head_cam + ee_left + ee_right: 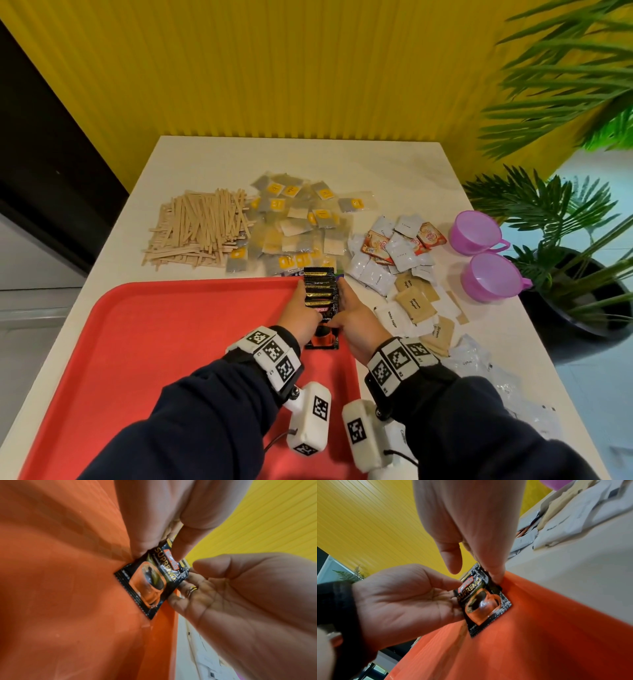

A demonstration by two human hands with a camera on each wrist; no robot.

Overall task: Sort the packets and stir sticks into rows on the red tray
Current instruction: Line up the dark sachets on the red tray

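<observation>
Coffee packets: one overlapping black row, about five showing, lies at the red tray's 1 o'clock corner, squared between left hand and right hand, fingers straight along its edges, thumbs resting on top, gripping nothing. Judged barely begun: stir sticks at 11 o'clock, tea sachets at 12, creamer and sugar packets at 2 remain heaped off-tray, too many to count. Two purple cups at 3.

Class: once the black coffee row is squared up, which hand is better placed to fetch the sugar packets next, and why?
Right hand, probably. The sugar packets lie just right of the tray, beside that hand; the left hand would have to cross the coffee row.
</observation>
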